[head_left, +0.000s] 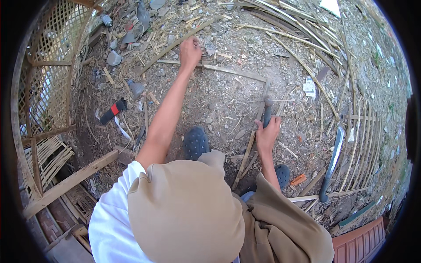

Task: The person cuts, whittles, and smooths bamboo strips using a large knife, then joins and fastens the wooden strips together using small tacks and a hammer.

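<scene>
Where the right hand (268,131) closed: at three o'clock, wrapped around the gray handle of a hammer (267,115), its blunt, rounded head toward twelve.
Left hand (190,51): just before twelve, fingers curled groundward; whether they pinched anything could not be told.
Wooden strips: thin, flat and pale, one (234,71) running from near the left hand to a squared corner at half past one, another (244,160) slanting down beside the hammer toward five.
Clogs: dark, perforated, one (196,142) near centre, one (283,175) at four.
Machete (337,147): past three, smooth blade, dark curved handle, resting across a slatted rack (365,149).
Split bamboo (298,26): half past one, long, bowed lengths.
Lattice (57,52): ten o'clock, crisscrossed slats.
Ground (215,98): gritty soil, splinters strewn.
</scene>
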`<action>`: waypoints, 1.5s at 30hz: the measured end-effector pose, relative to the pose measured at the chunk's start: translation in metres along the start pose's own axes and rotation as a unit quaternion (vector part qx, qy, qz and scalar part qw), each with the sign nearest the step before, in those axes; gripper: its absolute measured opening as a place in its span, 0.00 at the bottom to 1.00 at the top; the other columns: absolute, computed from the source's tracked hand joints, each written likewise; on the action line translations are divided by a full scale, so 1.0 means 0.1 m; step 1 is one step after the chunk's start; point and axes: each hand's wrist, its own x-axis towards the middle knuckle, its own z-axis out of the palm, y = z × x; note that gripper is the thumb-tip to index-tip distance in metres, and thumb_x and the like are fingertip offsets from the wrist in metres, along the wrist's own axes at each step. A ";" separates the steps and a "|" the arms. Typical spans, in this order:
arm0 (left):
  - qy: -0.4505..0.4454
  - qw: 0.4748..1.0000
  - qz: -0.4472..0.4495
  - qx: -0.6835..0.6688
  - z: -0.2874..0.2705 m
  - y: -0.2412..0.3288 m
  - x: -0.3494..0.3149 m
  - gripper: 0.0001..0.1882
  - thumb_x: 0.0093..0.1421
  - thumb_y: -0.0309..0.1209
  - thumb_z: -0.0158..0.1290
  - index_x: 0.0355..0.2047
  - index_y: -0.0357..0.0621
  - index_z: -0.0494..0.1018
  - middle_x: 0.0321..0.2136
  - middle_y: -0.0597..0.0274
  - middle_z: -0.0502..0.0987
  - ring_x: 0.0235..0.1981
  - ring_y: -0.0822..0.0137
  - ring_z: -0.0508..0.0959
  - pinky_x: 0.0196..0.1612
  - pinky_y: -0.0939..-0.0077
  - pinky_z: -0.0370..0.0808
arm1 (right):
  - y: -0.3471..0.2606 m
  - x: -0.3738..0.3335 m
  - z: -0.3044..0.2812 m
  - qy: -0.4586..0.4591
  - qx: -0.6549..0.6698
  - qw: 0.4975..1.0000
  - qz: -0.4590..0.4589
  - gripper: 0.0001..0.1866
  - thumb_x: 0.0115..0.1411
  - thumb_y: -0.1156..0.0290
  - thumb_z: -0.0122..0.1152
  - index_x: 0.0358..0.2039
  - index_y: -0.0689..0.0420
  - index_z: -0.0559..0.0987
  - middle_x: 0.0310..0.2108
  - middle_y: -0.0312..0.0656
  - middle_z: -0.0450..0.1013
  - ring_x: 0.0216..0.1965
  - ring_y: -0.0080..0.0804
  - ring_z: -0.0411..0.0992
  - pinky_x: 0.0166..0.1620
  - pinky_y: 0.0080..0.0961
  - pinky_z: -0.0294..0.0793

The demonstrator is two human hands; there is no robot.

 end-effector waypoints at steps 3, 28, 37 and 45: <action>-0.076 0.996 0.031 0.025 -0.03 -0.30 0.18 0.13 0.60 0.25 0.62 0.46 0.35 0.83 0.36 0.49 0.85 0.38 0.55 0.86 0.46 0.60 0.82 | 0.01 0.00 -0.01 -0.004 0.004 1.000 0.000 0.24 0.59 0.73 0.78 0.47 0.72 0.73 0.49 0.60 0.68 0.48 0.67 0.71 0.52 0.53 0.71; -0.139 0.988 0.031 0.058 0.16 -0.11 0.25 0.09 0.59 0.30 0.62 0.38 0.41 0.84 0.43 0.50 0.83 0.46 0.46 0.83 0.52 0.53 0.78 | 0.08 0.00 -0.02 0.006 0.016 1.000 -0.002 0.25 0.59 0.69 0.78 0.46 0.71 0.74 0.46 0.58 0.70 0.45 0.63 0.72 0.50 0.50 0.71; -0.119 0.985 0.049 0.117 0.32 -0.28 0.35 0.11 0.59 0.35 0.64 0.38 0.42 0.84 0.39 0.49 0.84 0.44 0.48 0.84 0.51 0.55 0.79 | 0.01 0.01 -0.05 -0.016 0.021 0.999 0.021 0.22 0.60 0.74 0.76 0.47 0.71 0.74 0.49 0.59 0.69 0.50 0.66 0.72 0.54 0.52 0.71; -0.108 0.972 0.162 0.134 0.10 0.02 0.22 0.06 0.63 0.29 0.59 0.38 0.43 0.80 0.41 0.55 0.80 0.46 0.46 0.81 0.48 0.48 0.78 | 0.03 0.01 -0.04 -0.015 0.017 0.999 0.022 0.21 0.60 0.74 0.76 0.46 0.71 0.74 0.48 0.59 0.69 0.49 0.66 0.71 0.54 0.52 0.70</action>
